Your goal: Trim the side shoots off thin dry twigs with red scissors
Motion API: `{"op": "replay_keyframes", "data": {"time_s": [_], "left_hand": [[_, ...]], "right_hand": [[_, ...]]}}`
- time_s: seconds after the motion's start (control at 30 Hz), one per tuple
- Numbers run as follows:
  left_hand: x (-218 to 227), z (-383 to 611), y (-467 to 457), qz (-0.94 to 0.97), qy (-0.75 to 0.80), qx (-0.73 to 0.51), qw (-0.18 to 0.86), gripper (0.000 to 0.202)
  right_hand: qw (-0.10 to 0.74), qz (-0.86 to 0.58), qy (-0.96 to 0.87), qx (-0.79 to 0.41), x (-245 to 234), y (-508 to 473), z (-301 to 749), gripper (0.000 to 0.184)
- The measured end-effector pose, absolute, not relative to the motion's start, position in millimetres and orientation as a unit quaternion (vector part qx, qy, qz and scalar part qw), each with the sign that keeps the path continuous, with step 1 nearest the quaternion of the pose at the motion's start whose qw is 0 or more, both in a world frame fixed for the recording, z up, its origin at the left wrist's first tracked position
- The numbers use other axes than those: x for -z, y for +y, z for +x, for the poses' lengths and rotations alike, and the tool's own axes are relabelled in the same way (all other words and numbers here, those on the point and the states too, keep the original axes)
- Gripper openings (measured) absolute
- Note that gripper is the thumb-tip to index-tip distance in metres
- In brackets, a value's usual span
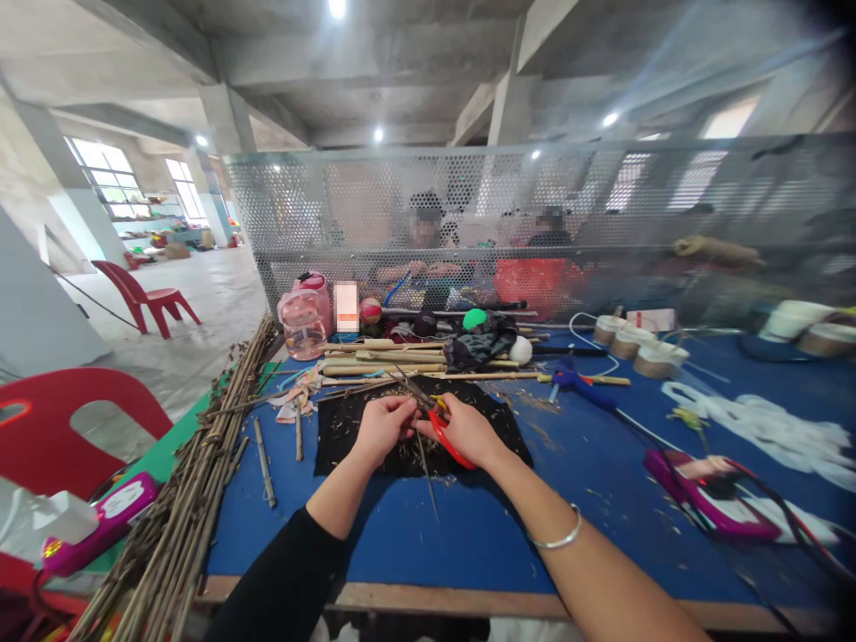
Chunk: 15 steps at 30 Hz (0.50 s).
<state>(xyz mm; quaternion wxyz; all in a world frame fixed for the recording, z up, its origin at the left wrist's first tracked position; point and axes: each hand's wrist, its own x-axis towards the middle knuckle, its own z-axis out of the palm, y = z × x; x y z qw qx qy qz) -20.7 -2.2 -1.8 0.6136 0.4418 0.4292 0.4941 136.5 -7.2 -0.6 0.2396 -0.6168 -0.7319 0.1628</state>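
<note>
My right hand (472, 430) is closed around the handles of a pair of red-handled scissors (449, 443). The scissors' blades point up and to the left, close to the fingertips of my left hand (386, 430). With that hand I pinch a thin twig (428, 481), whose lower end slants down toward me. Both hands are over a black cloth (334, 446) scattered with small plant scraps. Whether the blades touch the twig cannot be made out.
A long bundle of dry twigs (180, 499) lies along the left table edge. Behind the cloth are bamboo sticks (388, 367), balls of yarn (474, 318) and a pink bottle (304, 325). A blue glue gun (581, 385) and power strip (715, 499) sit right. A perforated metal screen (374, 223) stands behind.
</note>
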Motion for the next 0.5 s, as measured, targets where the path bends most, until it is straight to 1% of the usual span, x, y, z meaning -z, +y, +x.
{"op": "replay_keyframes", "data": {"time_s": [0.17, 0.37, 0.5], "left_hand": [[3.8, -21.4, -1.6, 0.473, 0.427, -0.490, 0.595, 0.035], [5.0, -21.3, -0.7, 0.466, 0.427, -0.500, 0.592, 0.036], [3.3, -20.8, -1.4, 0.463, 0.424, -0.507, 0.591, 0.035]], "right_hand": [[0.259, -0.600, -0.738, -0.170, -1.1, -11.3, 132.4, 0.043], [0.235, -0.628, -0.725, -0.160, -1.8, -11.6, 130.1, 0.039], [0.237, -0.626, -0.727, -0.150, 2.0, -8.4, 132.0, 0.039]]}}
